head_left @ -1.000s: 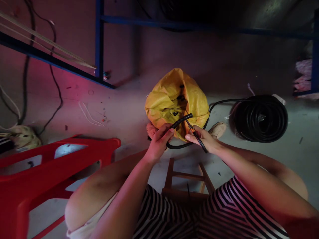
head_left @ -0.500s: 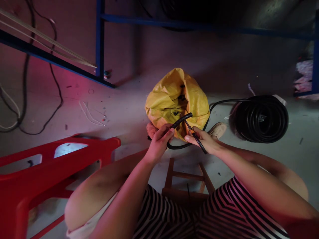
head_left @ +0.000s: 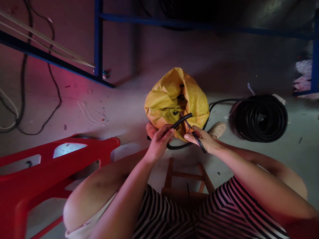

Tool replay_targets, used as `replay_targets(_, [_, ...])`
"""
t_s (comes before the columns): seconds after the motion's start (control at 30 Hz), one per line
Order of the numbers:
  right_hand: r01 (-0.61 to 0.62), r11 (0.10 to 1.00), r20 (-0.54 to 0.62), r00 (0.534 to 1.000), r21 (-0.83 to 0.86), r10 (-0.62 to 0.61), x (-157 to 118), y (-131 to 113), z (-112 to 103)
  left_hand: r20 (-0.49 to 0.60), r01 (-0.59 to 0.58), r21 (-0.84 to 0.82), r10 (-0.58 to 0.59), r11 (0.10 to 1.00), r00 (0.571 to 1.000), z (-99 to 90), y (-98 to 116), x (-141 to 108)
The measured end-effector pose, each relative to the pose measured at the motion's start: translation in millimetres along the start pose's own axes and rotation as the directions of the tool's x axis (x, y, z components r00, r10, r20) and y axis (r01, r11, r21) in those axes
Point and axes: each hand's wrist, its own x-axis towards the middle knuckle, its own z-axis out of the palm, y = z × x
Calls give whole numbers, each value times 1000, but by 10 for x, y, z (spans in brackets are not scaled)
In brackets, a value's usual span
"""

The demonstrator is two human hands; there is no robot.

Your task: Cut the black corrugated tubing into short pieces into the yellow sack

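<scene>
Evidently left fingers [head_left: 165,128] pinch tube [head_left: 179,121]; right fingers [head_left: 190,137] clasp tool [head_left: 199,143].

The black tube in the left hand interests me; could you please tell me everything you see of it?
The black tube looks like flexible plastic, finely ribbed toward its free end. The left hand grips it short of that end, which points right and slightly up in the picture, over the yellow bag. It curves below the grip, passes behind the right hand and appears to run on to the black coil. The hand tool crosses near its end; contact is unclear.
</scene>
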Motion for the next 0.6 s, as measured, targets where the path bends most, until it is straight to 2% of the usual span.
replay_targets(0.6, [0,999,14,1000,-35,0,13,18,-10,11,15,1,-15,1000,1000,2,25,-26])
